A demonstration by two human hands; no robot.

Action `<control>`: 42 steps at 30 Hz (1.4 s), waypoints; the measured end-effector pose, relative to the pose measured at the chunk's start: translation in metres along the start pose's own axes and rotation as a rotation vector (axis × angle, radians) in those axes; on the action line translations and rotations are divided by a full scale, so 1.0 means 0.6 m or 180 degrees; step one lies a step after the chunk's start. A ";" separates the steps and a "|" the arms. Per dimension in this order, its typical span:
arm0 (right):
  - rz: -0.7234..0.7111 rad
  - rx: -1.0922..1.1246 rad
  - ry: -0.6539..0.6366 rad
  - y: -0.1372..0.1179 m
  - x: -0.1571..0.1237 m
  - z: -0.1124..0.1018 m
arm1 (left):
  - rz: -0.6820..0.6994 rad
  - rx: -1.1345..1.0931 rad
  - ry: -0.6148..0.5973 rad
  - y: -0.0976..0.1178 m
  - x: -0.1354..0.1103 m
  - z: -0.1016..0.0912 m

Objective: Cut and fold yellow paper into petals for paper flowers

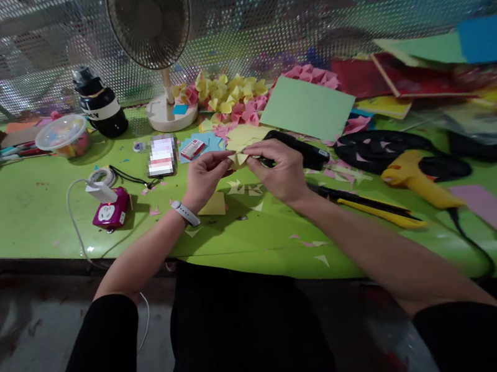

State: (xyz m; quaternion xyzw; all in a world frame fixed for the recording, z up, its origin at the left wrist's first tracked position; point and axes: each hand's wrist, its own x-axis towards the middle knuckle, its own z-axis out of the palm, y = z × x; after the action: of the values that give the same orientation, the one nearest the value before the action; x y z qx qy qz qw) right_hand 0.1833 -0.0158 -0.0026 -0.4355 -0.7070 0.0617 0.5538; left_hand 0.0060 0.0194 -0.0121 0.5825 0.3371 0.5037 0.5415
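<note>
A small folded piece of yellow paper (pixel 238 158) is pinched between my two hands above the green table. My left hand (pixel 207 177), with a white band on the wrist, grips its left side between thumb and fingertips. On the other side my right hand (pixel 281 168) has its thumb and forefinger closed on the same paper. Beneath the hands lie a square of yellow paper (pixel 214 204) and several pale scraps (pixel 244 188). Blue paper sheets (pixel 210 140) with a small red and white box (pixel 192 149) on them lie just beyond my left hand.
A phone (pixel 161 156), a purple power socket (pixel 111 209), a black bottle (pixel 101 105) and a fan (pixel 151 22) stand to the left and back. Folded yellow paper pieces (pixel 231 93) are heaped behind. Right are yellow-handled scissors-like tool (pixel 382 212) and a yellow glue gun (pixel 417 178).
</note>
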 end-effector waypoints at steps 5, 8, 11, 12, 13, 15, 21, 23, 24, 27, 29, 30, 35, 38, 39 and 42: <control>0.0337 0.0535 -0.0036 0.009 0.002 0.002 | 0.0177 0.0126 -0.0201 0.016 -0.002 -0.007; 0.0589 0.0876 -0.0011 0.019 0.008 0.002 | 0.0090 0.0055 -0.0193 0.034 -0.002 -0.016; 0.0713 0.1116 0.0028 0.026 0.012 0.001 | 0.0008 0.0058 -0.0180 0.044 -0.001 -0.023; 0.0717 0.1169 0.0021 0.026 0.013 0.001 | 0.0020 0.0079 -0.0183 0.044 0.000 -0.025; 0.0702 0.1213 0.0017 0.027 0.013 0.001 | 0.0049 0.0101 -0.0187 0.043 0.000 -0.025; 0.0658 0.1269 -0.0001 0.026 0.012 0.002 | 0.0115 0.0111 -0.0177 0.040 0.001 -0.025; 0.0666 0.1219 -0.0036 0.023 0.009 0.003 | -0.0049 -0.0131 -0.0148 0.033 0.002 -0.021; 0.0641 0.1201 -0.0028 0.023 0.010 0.003 | -0.0094 -0.0157 -0.0123 0.032 0.002 -0.020; 0.0630 0.1189 -0.0040 0.023 0.010 0.004 | -0.0105 -0.0151 -0.0110 0.032 0.003 -0.020; 0.0610 0.1127 -0.0093 0.026 0.009 0.004 | -0.0078 -0.0083 -0.0103 0.030 0.004 -0.022; 0.0565 0.1073 -0.0111 0.026 0.008 0.003 | 0.0008 0.0022 -0.0131 0.027 0.005 -0.024; 0.0519 0.1052 -0.0117 0.026 0.008 0.002 | 0.0059 0.0092 -0.0148 0.025 0.006 -0.025; 0.0164 0.0666 -0.0189 0.016 0.008 -0.004 | 0.0164 0.0257 -0.0297 0.019 0.009 -0.029; 0.0015 0.0370 -0.0253 0.014 0.007 -0.005 | 0.0108 0.0350 -0.0463 0.016 0.009 -0.029; -0.0023 0.0320 -0.0258 0.015 0.006 -0.005 | 0.0096 0.0395 -0.0484 0.015 0.009 -0.028; -0.0113 0.0194 -0.0245 0.019 0.005 -0.004 | 0.0139 0.0531 -0.0449 0.012 0.010 -0.028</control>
State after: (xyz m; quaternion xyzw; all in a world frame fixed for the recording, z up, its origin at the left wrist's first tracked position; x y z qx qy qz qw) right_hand 0.1913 -0.0076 -0.0059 -0.4031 -0.7332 0.0901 0.5402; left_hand -0.0097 0.0283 -0.0055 0.6668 0.3261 0.4434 0.5025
